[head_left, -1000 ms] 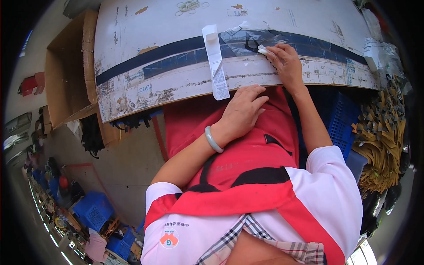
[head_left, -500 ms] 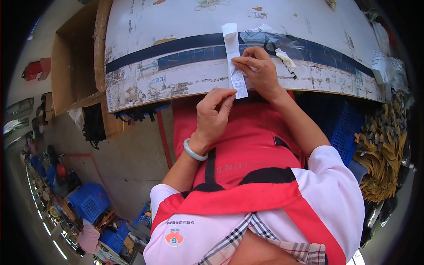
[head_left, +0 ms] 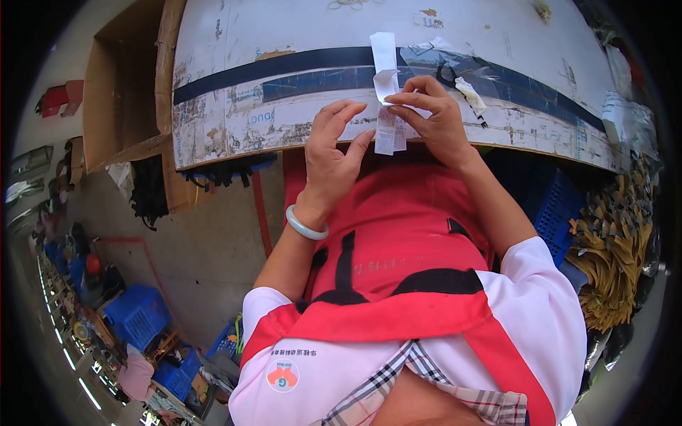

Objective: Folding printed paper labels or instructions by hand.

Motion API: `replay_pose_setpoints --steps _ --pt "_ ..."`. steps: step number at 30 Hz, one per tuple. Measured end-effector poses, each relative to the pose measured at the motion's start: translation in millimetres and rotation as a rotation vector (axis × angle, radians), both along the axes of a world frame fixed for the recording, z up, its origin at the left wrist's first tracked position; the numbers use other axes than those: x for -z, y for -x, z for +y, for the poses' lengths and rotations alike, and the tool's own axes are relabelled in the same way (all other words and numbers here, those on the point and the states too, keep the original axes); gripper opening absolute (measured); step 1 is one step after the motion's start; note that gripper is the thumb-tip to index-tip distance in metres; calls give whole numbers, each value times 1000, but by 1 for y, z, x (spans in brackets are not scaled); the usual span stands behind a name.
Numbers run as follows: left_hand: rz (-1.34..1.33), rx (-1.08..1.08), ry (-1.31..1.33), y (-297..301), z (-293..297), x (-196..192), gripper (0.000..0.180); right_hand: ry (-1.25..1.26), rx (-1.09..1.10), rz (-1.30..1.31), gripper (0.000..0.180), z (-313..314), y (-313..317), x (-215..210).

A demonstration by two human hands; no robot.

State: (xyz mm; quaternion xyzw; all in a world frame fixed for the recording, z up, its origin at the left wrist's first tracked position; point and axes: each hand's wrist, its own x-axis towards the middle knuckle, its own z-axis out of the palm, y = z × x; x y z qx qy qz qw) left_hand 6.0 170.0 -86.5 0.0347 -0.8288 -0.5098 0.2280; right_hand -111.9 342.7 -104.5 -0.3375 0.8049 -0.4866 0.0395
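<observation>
A long strip of white printed labels [head_left: 383, 50] lies across the front of the worktable, its lower end hanging over the near edge. My right hand [head_left: 435, 119] pinches the strip near its middle between thumb and fingers. There the paper is bent into a fold, and its lower part shows two overlapping layers. To the left of the strip, my left hand [head_left: 332, 150] is held with thumb and fingers apart, holding nothing. A pale bangle circles that wrist. Under the strip runs a dark band [head_left: 284, 69] along the table.
The scuffed white worktable [head_left: 298, 25] carries clear plastic film [head_left: 472, 69] and a crumpled white scrap [head_left: 470, 98] right of my right hand. An open cardboard box [head_left: 121, 92] adjoins its left end. Below right are a blue crate [head_left: 555, 209] and stacked tan pieces [head_left: 614, 266].
My left hand has let go of the strip's lower end and opened, moving slightly left. The strip, straighter before, is now folded at my right hand's pinch.
</observation>
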Motion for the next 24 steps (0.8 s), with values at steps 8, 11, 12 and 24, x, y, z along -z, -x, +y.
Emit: replay_pose_setpoints --steps 8,11,12,24 --pt "-145 255 -244 0 5 -17 23 163 -153 -285 18 1 -26 -55" --pt "-260 267 -507 -6 13 -11 19 155 -120 -277 16 1 -28 -56" --pt "-251 260 -575 -7 15 -10 18 157 -118 -280 16 2 -29 -55" --pt "-298 235 -700 -19 23 -9 19 167 -149 -373 16 5 -36 -51"
